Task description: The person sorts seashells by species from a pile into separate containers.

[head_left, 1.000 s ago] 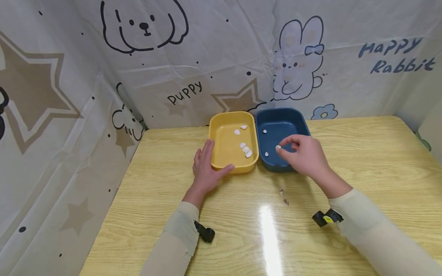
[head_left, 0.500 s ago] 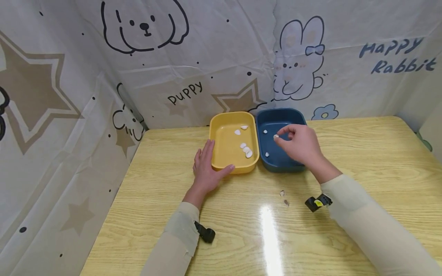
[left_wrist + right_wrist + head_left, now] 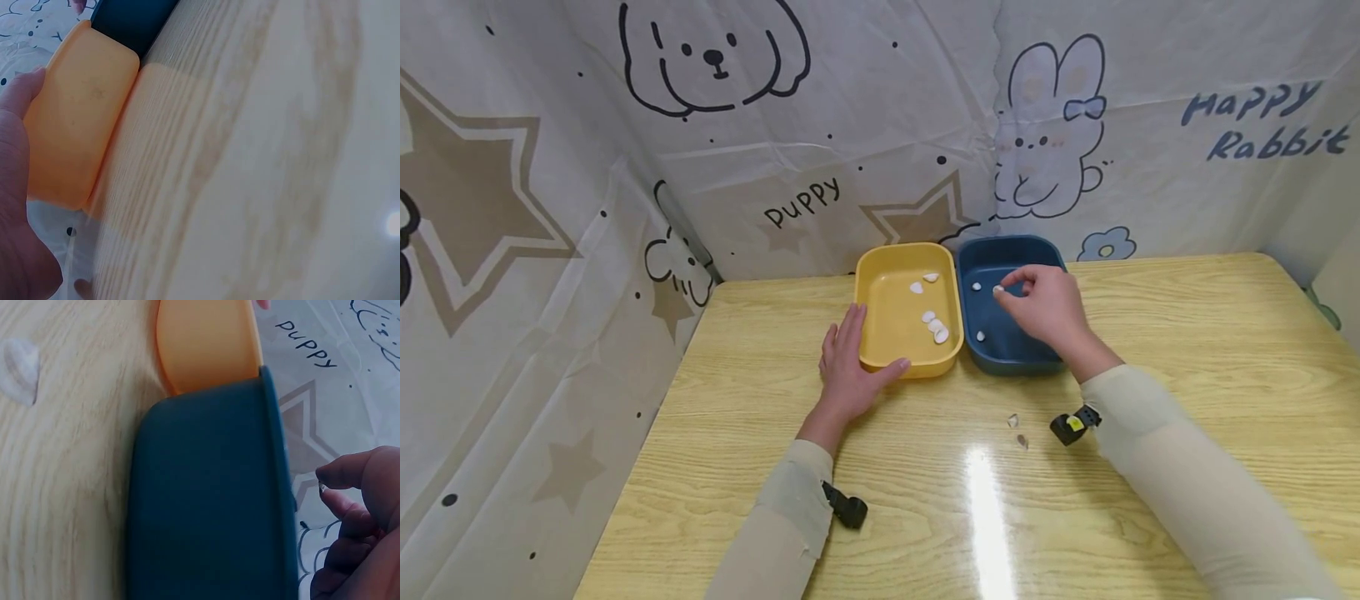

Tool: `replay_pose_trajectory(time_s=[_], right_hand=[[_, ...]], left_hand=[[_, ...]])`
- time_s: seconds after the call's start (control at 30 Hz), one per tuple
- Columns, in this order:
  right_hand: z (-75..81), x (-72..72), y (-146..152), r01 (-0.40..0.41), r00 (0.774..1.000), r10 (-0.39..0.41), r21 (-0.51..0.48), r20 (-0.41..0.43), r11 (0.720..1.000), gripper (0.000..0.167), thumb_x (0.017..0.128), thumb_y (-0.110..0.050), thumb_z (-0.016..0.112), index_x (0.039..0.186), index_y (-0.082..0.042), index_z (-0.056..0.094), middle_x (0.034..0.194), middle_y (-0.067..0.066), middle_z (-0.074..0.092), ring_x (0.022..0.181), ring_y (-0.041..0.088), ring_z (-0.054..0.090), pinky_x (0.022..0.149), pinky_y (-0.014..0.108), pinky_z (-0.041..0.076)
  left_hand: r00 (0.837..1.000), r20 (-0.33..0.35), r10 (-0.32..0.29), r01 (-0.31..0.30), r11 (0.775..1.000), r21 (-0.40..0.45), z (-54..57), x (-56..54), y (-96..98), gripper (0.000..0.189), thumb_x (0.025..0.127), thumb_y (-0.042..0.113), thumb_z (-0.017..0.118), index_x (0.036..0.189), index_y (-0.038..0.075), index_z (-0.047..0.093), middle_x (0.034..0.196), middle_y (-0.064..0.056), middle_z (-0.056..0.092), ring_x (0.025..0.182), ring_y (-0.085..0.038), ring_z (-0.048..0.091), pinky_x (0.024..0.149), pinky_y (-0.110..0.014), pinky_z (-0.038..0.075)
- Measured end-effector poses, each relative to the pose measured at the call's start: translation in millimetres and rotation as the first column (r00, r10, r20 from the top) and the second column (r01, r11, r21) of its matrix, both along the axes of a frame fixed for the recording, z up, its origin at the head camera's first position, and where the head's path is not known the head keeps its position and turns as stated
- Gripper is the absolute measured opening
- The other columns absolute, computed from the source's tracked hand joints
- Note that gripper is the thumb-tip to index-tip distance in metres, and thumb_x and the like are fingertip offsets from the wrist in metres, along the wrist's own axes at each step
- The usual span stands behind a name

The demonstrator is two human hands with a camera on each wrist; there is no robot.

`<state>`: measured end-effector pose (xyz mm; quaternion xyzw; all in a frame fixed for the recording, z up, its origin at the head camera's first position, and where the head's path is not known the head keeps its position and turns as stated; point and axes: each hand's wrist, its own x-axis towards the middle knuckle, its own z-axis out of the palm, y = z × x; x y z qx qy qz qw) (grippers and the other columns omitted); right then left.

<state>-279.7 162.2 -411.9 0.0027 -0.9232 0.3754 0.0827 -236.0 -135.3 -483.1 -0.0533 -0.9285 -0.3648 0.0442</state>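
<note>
In the head view, my right hand point(image 3: 1047, 310) is over the blue box point(image 3: 1015, 365), pinching a small white seashell point(image 3: 997, 290) between thumb and index finger. The right wrist view shows the fingertips point(image 3: 334, 475) above the box's rim with a sliver of shell between them. Two small shells point(image 3: 981, 336) lie on the blue box's floor. My left hand point(image 3: 848, 375) rests against the yellow box point(image 3: 887, 312), its fingers extended along the left wall and its thumb at the front wall. Several white shells point(image 3: 940, 333) lie inside the yellow box, mostly toward its right side.
Both boxes stand side by side near the back of the wooden table point(image 3: 910, 483). Two brownish shells point(image 3: 1022, 442) lie on the wood in front of the blue box. A printed cloth point(image 3: 820, 108) hangs behind the table and along its left side.
My right hand has moved away from me and slightly left over the blue box, still pinching the shell. The left hand has stayed at the yellow box.
</note>
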Motion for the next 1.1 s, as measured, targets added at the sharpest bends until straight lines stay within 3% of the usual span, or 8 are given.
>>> replay_pose_trajectory(time_s=[0.43,1.1], right_hand=[[-20.2,-17.0,0,0.019,1.000,-0.019,-0.009,-0.014,1.000,0.023,0.093,-0.028,0.072,0.101,-0.007,0.074,0.064,0.005,0.043,0.061,0.027,0.044,0.056,0.037,0.030],[-35.1,-25.6,3,0.050,0.998,-0.049,-0.031,0.038,0.998,0.025,0.094,-0.030,0.071,0.104,-0.006,0.073,0.071,0.008,0.047,0.069,0.028,0.046,0.060,0.037,0.031]], left_hand=[[1.000,-0.002,-0.001,0.001,1.000,0.013,-1.1,-0.4,-0.1,0.109,0.078,0.072,0.069,0.161,0.038,0.007,0.165,0.016,0.002,0.149,-0.031,-0.002,0.113,-0.060,0.005],[1.000,-0.014,-0.005,0.005,1.000,0.000,-2.4,-1.7,-0.5,0.109,0.078,0.072,0.069,0.161,0.038,0.007,0.165,0.017,0.002,0.149,-0.033,0.000,0.113,-0.060,0.006]])
